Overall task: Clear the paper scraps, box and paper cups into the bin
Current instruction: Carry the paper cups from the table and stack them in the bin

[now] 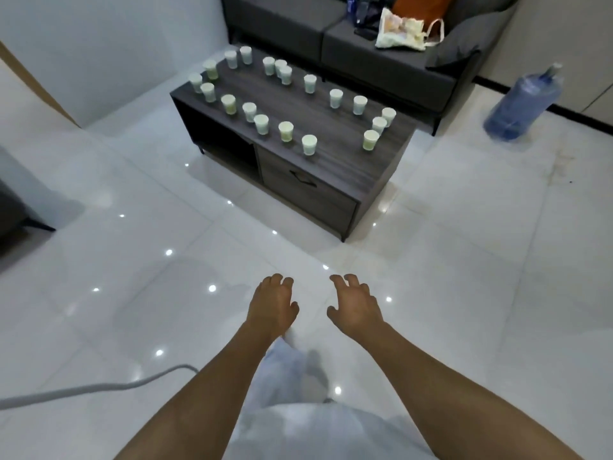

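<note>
So far nothing is in hand, and I read this as the approach step: I am standing on the tiled floor (pixel 464 260), well short of the work. Starting at the left, a pale cable (pixel 99 388) trails across the tiles. My left hand (pixel 273 305) hangs out in front of me with fingers loosely curled and apart, holding nothing. Just beside it, my right hand (pixel 355 305) is the same, fingers spread and relaxed, empty. Ahead of both, well apart from them, the dark coffee table (pixel 331 174) carries the paper cups (pixel 309 144), all upright and scattered in loose rows across its top. Further right a blue water jug (pixel 520 104) stands on the floor by the sofa (pixel 391 68).

I can see no bin, no box and no paper scraps from here, so my next move, as I judge it, calls for closing on the table and finding the bin before gathering cups.
</note>
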`<state>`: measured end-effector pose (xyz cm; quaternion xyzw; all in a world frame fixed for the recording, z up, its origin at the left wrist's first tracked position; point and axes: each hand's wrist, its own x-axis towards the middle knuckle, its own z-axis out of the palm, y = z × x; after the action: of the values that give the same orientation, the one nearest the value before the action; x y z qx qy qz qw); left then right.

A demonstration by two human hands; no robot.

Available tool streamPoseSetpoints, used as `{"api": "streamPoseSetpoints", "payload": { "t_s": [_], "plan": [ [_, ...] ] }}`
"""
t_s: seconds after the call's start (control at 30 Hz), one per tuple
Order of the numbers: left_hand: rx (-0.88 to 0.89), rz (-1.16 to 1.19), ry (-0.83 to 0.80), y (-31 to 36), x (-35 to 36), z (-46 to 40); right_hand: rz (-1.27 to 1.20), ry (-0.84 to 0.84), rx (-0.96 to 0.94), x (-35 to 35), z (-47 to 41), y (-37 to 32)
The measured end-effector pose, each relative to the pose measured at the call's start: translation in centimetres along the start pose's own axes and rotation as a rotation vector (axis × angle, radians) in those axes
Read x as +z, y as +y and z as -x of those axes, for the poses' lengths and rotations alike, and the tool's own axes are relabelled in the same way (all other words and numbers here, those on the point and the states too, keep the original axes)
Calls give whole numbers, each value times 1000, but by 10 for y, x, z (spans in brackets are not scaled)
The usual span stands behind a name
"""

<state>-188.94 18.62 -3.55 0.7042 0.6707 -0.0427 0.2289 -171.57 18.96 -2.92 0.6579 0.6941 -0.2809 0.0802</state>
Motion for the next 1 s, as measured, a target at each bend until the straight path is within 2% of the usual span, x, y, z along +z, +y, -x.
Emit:
{"api": "streamPoseSetpoints", "payload": {
  "t_s": [0.23,0.47,1.0],
  "plan": [
    [2,-10,-11,-62,-74,-157,-20,32,12,-62,-162,-66],
    [39,-17,-5,-109,-158,-291,-75,55,44,-126,-284,-122],
    [19,-16,-104,-119,-236,-584,-90,-85,149,-238,-558,-104]
  ]
}}
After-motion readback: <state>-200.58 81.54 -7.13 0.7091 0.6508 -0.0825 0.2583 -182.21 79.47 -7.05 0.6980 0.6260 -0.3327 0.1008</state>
